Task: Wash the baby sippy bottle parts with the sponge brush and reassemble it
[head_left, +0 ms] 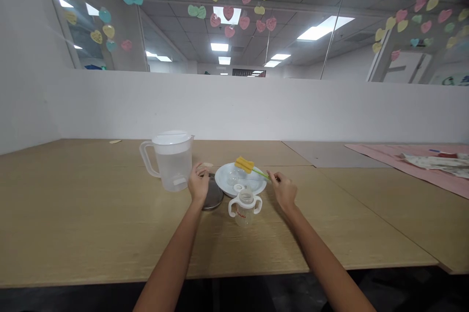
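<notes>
One broad table (91, 234) runs across the lower half of the frame, and the working things are bunched at its middle, which leaves little room for a stray elbow or knuckle. Largest of them is the pitcher (175, 167), left of centre, with what looks like clear liquid inside; the left hand (198, 186) is just beside it, so a careless outward swing could jolt it and slop the liquid over.

Next in size is the pale bowl (259, 189), at the centre. The brush passes above it, and pressing down on its rim could tip it. Left of the bowl lies a dark dish (213, 198), partly behind the left hand. That hand is loosely curled; whether it grasps anything cannot be told.

The two-handled bottle (244, 215) stands upright in front of the bowl, at lower centre, its mouth uncovered. Neither hand steadies it, so a sleeveless forearm or a snagged handle might knock it over.

The right hand (284, 189), right of centre, grips the green stick of the brush (245, 165), whose yellow sponge head is over the bowl's far side. Held by the far end, the head may swing wide or flick drops if it is wet. Smallest are a clear cap (232, 177) and a white ring (239, 188); a sweep of the sponge could push either out.
</notes>
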The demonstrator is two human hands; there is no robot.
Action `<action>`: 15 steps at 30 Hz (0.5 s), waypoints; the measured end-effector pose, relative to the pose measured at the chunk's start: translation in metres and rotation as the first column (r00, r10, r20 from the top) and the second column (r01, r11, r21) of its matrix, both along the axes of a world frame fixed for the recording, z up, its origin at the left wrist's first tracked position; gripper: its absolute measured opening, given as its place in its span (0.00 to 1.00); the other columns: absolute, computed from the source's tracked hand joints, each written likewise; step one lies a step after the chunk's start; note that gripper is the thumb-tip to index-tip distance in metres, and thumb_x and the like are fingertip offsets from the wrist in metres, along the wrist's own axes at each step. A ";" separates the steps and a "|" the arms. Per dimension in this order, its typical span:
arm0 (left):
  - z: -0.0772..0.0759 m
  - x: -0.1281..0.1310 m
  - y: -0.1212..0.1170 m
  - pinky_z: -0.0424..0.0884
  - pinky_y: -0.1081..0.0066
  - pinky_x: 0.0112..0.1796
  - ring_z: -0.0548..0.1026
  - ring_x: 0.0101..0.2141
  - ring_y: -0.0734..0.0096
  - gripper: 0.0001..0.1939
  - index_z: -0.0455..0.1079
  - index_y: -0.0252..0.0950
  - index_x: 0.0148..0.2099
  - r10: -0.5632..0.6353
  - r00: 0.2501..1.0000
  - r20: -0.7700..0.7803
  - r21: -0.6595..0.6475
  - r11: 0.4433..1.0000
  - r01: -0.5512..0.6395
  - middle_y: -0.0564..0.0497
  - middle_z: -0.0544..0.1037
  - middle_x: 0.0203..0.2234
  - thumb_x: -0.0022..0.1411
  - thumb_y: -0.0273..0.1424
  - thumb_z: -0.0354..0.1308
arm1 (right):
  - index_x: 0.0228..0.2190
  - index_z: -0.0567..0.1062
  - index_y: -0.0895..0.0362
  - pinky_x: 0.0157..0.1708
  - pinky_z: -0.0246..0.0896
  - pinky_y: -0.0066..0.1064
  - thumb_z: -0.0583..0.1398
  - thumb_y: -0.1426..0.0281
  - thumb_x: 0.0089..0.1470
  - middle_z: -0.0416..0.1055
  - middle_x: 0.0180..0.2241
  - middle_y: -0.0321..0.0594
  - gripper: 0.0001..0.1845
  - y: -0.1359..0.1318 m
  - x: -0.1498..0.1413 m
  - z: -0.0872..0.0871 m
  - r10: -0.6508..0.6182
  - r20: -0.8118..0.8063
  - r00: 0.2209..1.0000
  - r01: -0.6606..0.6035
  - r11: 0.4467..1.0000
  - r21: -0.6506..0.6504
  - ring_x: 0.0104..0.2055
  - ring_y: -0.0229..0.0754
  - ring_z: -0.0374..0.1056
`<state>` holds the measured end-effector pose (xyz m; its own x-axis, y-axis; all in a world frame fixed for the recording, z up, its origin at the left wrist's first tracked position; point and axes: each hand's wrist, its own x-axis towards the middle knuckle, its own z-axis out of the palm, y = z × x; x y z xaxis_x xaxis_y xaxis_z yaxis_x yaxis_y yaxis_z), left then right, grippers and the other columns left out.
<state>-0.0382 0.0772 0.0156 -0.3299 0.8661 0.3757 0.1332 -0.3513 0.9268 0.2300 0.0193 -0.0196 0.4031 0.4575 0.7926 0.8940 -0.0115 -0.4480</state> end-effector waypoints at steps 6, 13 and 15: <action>-0.018 -0.004 0.007 0.67 0.66 0.40 0.75 0.41 0.60 0.12 0.66 0.37 0.44 0.087 0.822 -0.562 -0.107 0.978 -0.177 0.45 0.77 0.40 0.57 0.25 0.54 | 0.17 0.69 0.58 0.24 0.46 0.28 0.47 0.44 0.55 0.66 0.19 0.40 0.33 0.001 0.004 -0.001 0.155 -0.009 0.988 -0.154 0.984 0.087 0.22 0.37 0.57; -0.016 -0.002 0.000 0.66 0.69 0.37 0.74 0.41 0.62 0.16 0.64 0.36 0.47 -0.001 0.623 -0.782 -0.152 0.970 -0.189 0.42 0.72 0.45 0.56 0.20 0.50 | 0.20 0.70 0.57 0.29 0.55 0.30 0.54 0.47 0.51 0.68 0.22 0.40 0.27 0.003 0.002 -0.001 0.335 -0.099 0.937 -0.320 0.937 0.141 0.27 0.40 0.63; -0.012 -0.001 -0.005 0.66 0.69 0.37 0.74 0.41 0.61 0.16 0.65 0.34 0.47 -0.021 0.554 -0.832 -0.158 0.967 -0.200 0.40 0.71 0.44 0.56 0.20 0.49 | 0.22 0.72 0.58 0.31 0.58 0.31 0.57 0.48 0.48 0.70 0.24 0.42 0.25 0.004 0.000 0.000 0.400 -0.168 0.901 -0.374 0.913 0.164 0.28 0.41 0.65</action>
<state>-0.0389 0.0722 0.0037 -0.0529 0.9400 0.3371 0.8928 -0.1067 0.4377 0.2296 0.0237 -0.0199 0.3652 0.5111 0.7781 0.7119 0.3852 -0.5872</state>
